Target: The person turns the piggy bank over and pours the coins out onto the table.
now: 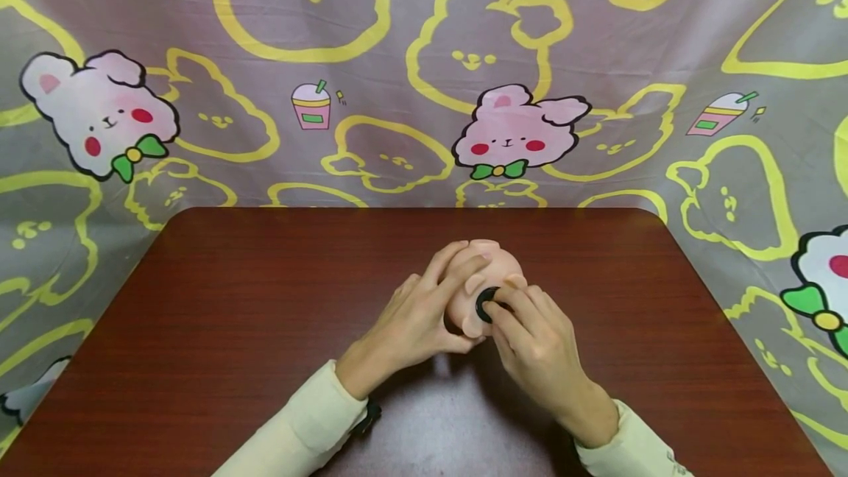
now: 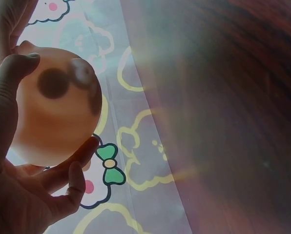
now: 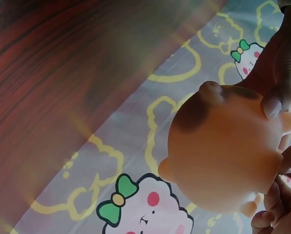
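A round pink piggy bank [image 1: 493, 260] is held above the table, its underside with stubby feet turned toward me. My left hand [image 1: 417, 308] grips it from the left, thumb below and fingers over the top. In the left wrist view that hand's thumb [image 2: 13, 73] presses on the translucent body [image 2: 62, 122]. A black round stopper [image 1: 486, 305] shows among the feet. My right hand [image 1: 539, 337] pinches the stopper between thumb and fingers; whether it sits fully in the hole is hidden. In the right wrist view, the fingers [image 3: 282, 204] are partly cut off at the edge.
Below the hands lies a dark red-brown wooden table [image 1: 265, 285] with rounded far corners. A grey curtain [image 1: 391, 79] with yellow outlines and cartoon rabbits hangs behind it and along both sides. Light glares off the tabletop near the front.
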Tool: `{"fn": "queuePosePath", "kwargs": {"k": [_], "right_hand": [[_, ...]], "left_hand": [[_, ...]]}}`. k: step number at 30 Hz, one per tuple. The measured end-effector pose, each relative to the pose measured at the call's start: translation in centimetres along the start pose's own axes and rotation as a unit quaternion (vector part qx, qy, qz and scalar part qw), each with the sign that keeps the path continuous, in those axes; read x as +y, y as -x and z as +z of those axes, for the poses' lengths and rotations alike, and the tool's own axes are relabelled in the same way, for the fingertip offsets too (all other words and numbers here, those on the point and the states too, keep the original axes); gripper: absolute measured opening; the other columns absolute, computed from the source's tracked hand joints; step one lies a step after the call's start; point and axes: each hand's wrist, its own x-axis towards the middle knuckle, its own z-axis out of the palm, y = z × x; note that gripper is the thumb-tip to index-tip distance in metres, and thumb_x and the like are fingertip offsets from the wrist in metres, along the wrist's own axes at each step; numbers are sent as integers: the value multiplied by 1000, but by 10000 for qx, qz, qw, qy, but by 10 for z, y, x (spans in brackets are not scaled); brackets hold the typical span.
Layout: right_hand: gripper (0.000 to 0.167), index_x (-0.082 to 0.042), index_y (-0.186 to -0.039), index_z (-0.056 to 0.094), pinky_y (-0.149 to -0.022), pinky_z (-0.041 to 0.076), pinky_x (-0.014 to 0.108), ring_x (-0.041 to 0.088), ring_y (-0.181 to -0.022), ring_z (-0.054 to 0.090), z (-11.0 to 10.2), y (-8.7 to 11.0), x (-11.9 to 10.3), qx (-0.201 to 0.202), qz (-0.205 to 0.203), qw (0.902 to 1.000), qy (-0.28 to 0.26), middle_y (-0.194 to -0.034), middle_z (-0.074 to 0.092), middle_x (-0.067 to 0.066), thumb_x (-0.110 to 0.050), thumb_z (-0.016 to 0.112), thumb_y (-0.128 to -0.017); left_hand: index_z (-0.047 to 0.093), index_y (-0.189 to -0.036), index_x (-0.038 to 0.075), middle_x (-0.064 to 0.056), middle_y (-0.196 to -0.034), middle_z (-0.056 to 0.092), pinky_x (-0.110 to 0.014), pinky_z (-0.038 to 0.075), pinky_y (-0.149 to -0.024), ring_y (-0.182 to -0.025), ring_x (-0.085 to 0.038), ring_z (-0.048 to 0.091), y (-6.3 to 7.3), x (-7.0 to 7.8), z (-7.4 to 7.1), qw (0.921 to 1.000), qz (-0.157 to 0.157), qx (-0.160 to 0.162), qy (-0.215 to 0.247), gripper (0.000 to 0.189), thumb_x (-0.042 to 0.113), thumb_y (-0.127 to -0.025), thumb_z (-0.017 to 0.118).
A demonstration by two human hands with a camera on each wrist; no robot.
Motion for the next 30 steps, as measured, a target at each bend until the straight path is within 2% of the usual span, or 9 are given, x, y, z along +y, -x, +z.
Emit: {"fn": "queuePosePath", "kwargs": {"k": [10, 22, 30], "right_hand": [[28, 5, -88, 75, -63, 49, 39, 29, -70, 55, 1, 0, -1, 116, 76, 9999, 4, -90, 70, 17, -11, 60, -105], [20, 4, -86, 74, -57, 43, 34, 26, -66, 51, 1, -1, -2, 241, 119, 9996, 6, -88, 68, 16, 0, 57, -96], [21, 4, -86, 74, -58, 44, 34, 27, -67, 52, 1, -1, -2, 259, 144, 9996, -13, -88, 69, 17, 0, 56, -97]], "left_hand": [[36, -160, 31, -5, -164, 36, -31, 49, -67, -85, -21, 69, 0, 1, 0, 10000, 4, 38, -18, 108, 45, -71, 96], [36, -160, 31, -5, -164, 36, -31, 49, -68, -91, -21, 70, 0, 1, 0, 10000, -33, 61, -57, 108, 45, -71, 96], [35, -161, 31, -4, -164, 36, -31, 49, -68, -94, -20, 70, 0, 0, 2, 10000, -56, 57, -37, 110, 46, -71, 96]]}}
